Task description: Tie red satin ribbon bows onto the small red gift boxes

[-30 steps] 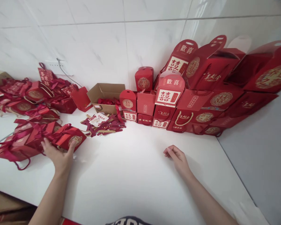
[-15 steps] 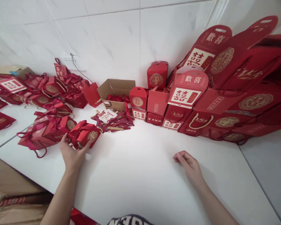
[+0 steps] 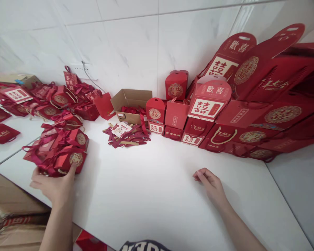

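Note:
On the left of the white table (image 3: 136, 195), my left hand (image 3: 53, 183) grips a small red gift box (image 3: 72, 162) with a round gold emblem and a ribbon bow. That box sits against other ribbon-tied red boxes (image 3: 78, 136), level with the front of their row. The thumb presses near the emblem, while the fingers reach round the far side and are partly hidden. My right hand (image 3: 209, 183) rests over the table at the right with its fingers curled together. Nothing shows in it, though the palm side is hidden.
Loose dark-red tags (image 3: 128, 137) lie mid-table before an open cardboard box (image 3: 132, 97) of red ribbons. Stacked red boxes (image 3: 251, 136) line the wall at right. More red boxes (image 3: 51, 111) crowd the back left. Cartons (image 3: 18, 212) stand below the table's left edge.
My left hand has carried the red gift box left and toward me, setting it beside the other ribboned boxes. My right hand has stayed in place.

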The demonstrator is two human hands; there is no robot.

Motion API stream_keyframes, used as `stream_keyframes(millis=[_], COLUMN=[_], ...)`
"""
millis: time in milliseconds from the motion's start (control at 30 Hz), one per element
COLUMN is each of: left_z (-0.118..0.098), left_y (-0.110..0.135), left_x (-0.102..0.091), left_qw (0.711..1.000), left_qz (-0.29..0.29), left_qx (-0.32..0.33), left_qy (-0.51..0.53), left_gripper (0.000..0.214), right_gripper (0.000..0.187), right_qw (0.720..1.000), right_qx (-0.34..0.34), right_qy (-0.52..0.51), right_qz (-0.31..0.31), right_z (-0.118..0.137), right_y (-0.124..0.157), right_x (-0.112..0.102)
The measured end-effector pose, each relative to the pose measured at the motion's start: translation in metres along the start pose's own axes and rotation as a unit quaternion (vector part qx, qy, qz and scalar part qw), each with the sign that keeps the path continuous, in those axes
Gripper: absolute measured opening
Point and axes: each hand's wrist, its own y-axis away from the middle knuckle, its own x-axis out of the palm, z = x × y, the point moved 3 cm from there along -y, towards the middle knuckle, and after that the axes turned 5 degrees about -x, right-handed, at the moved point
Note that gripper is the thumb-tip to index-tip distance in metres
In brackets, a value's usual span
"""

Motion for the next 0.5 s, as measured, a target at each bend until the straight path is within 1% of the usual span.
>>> stream_keyframes(millis=[67,133,233,333,433,500], left_z=[-0.005,-0.015,-0.035,-0.057,-0.076,-0.087], left_y=[-0.007,-0.015,-0.028,-0.040,-0.051,-0.054], left_x=[0.013,0.028,0.053,0.075,0.090,0.097], left_qw=[0.999,0.997,0.993,0.992,0.988,0.980], left_qz=[0.037,0.072,0.109,0.122,0.148,0.190], left_qx=[-0.023,-0.033,-0.006,0.028,0.041,0.048], left_qy=[-0.011,-0.022,-0.036,-0.032,-0.005,0.019], left_gripper=[0.115,0.117,0.117,0.112,0.107,0.108], right_gripper=[0.030,0.030,0.030,0.030,0.030,0.030], right_qw=[1.000,1.000,1.000,1.000,1.000,1.000], right_qx=[-0.005,-0.009,-0.012,-0.012,-0.011,-0.011], right_qy=[0.007,0.013,0.015,0.014,0.015,0.018], right_qz=[0.001,0.001,0.003,0.007,0.007,0.008], right_z=[0.000,0.001,0.001,0.002,0.003,0.004], right_y=[0.000,-0.001,-0.001,-0.001,-0.001,-0.001], right_x=[0.000,0.000,0.000,0.001,0.002,0.002])
